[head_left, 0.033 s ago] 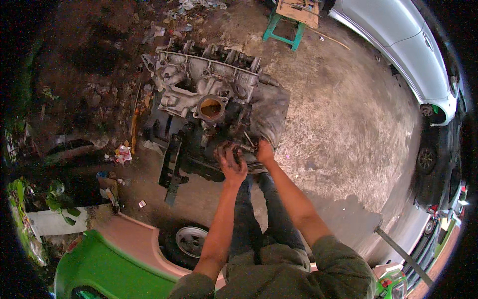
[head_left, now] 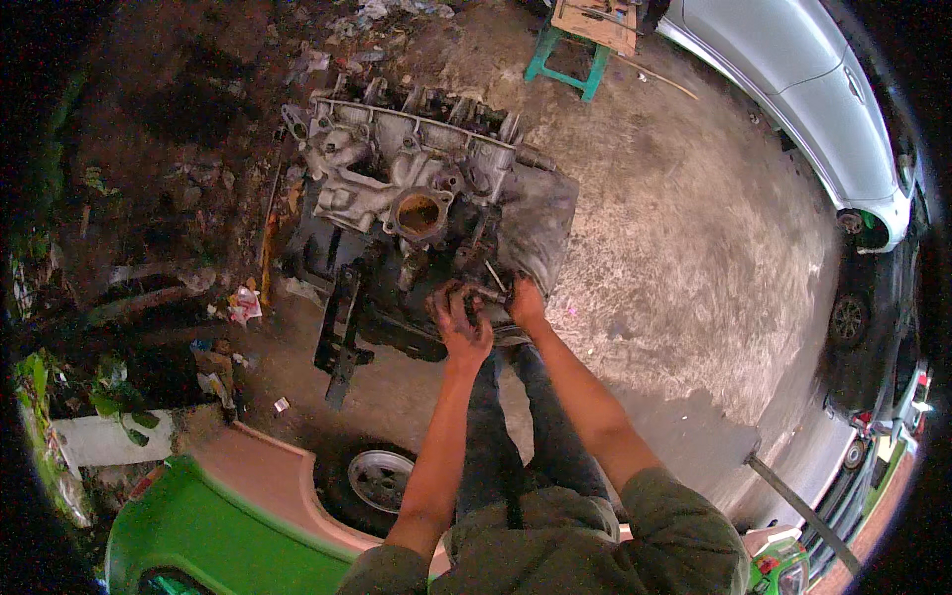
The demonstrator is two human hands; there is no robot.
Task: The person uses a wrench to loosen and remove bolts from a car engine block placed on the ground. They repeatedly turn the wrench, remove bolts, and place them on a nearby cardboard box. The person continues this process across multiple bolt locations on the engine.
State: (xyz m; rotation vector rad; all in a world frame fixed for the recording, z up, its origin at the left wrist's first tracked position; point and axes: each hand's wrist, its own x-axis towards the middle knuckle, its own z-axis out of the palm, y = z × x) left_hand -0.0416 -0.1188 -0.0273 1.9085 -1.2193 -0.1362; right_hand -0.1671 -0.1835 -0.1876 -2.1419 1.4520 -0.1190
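Two bare hands work at the near edge of a large, grimy grey cast-metal engine (head_left: 405, 177), which lies on its side or tilted on the ground right in front of your legs. Your left hand (head_left: 462, 315), fingers bent and blackened, rests against the dark parts just below the engine's round, rust-brown open port (head_left: 419, 214). Your right hand (head_left: 527, 301) is curled in close beside it, by a thin bright metal rod (head_left: 493, 272) and a short dull metal cylinder (head_left: 487, 293). Whether either of your hands grips one of these cannot be told, since the fingertips are lost in shadow and behind your own knuckles.

The step in hand looks like close finger work on small fittings at this near side, your left hand seeming to steady while your right works. From this pose, a move would call for a firm left hand and small, careful turns of the right wrist, with fingers kept clear of hard edges. A long black metal bracket (head_left: 342, 332) juts out to your left, near but apart from your left hand.

Against the earlier frame, almost nothing differs: engine, rod and both your hands sit practically where they were.
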